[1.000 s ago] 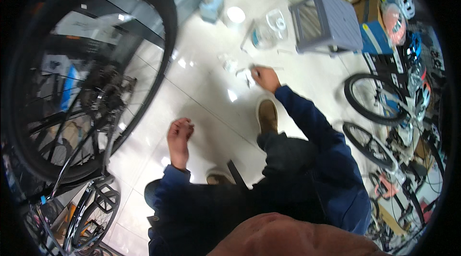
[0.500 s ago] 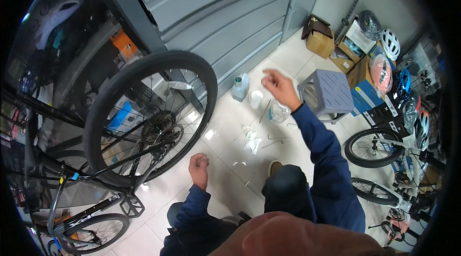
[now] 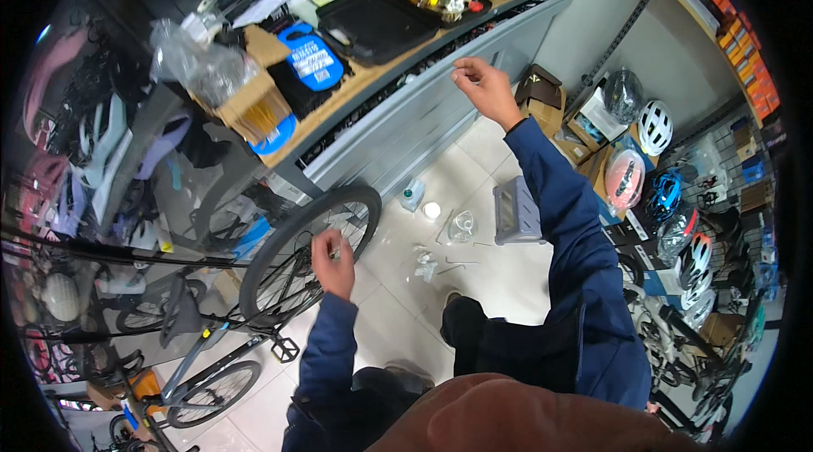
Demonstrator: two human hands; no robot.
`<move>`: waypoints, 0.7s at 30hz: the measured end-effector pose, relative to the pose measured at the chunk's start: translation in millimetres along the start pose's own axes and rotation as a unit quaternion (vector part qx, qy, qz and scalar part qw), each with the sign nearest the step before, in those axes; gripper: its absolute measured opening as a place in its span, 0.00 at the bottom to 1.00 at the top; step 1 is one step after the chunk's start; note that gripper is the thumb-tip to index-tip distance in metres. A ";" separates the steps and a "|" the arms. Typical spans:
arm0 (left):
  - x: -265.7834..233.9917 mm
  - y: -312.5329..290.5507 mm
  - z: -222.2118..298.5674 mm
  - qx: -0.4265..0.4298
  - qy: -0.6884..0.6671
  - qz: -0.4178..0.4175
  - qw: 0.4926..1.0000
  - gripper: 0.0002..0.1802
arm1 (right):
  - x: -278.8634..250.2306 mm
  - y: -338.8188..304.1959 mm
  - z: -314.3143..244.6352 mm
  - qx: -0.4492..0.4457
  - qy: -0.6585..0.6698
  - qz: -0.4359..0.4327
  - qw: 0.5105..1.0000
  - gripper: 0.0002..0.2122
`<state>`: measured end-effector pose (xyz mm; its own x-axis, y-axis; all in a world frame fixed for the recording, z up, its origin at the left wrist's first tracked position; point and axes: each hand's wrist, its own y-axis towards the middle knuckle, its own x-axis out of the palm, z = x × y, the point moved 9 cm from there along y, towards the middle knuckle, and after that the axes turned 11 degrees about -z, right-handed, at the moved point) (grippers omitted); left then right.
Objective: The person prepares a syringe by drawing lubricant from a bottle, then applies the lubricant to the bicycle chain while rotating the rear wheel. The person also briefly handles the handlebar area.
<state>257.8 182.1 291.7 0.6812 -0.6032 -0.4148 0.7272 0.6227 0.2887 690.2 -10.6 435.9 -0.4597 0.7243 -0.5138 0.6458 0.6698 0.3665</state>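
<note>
My right hand (image 3: 487,89) is raised in front of the grey drawer cabinet (image 3: 423,134), its fingers half bent and apart, with nothing visible in them. Lower on the left, my left hand (image 3: 333,264) hangs in the air with loosely curled fingers and no object visible in it. In view it overlaps the edge of the bicycle's rear wheel (image 3: 373,227); I cannot tell whether they touch. Above the cabinet is a wooden bench top (image 3: 373,79) bearing a black tray (image 3: 377,24). Dark, cluttered contents show in a gap between the bench top and the grey front.
On the floor stand a bottle of bluish liquid (image 3: 412,194), a white cup (image 3: 432,211), a clear container (image 3: 462,226) and a grey stool (image 3: 518,210). Crumpled tissue (image 3: 425,266) and hex keys (image 3: 457,263) lie nearby. Helmets (image 3: 625,179) and boxes line the right side.
The view has risen and tilted up, bringing the bench top into sight; floor things look smaller. Both hands are higher, the right one now before the cabinet front. The left fingers look looser.
</note>
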 end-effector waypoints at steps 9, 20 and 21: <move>21.7 259.3 156.3 0.042 0.323 -0.110 0.939 0.18 | -93.5 153.6 35.1 0.082 -0.061 -0.002 0.995 0.13; 19.2 266.0 112.8 0.074 0.329 -0.025 0.941 0.14 | -49.2 307.4 97.2 0.174 -0.329 -0.084 0.924 0.20; 19.3 263.1 113.8 0.096 0.317 -0.007 0.944 0.13 | -44.1 310.5 100.3 0.189 -0.355 -0.095 0.911 0.22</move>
<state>471.8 277.6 457.9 0.5289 -0.1534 -0.8347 0.7785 0.4792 0.4053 972.1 149.1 494.5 -0.1628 0.2230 -0.9611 0.8208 0.5711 -0.0064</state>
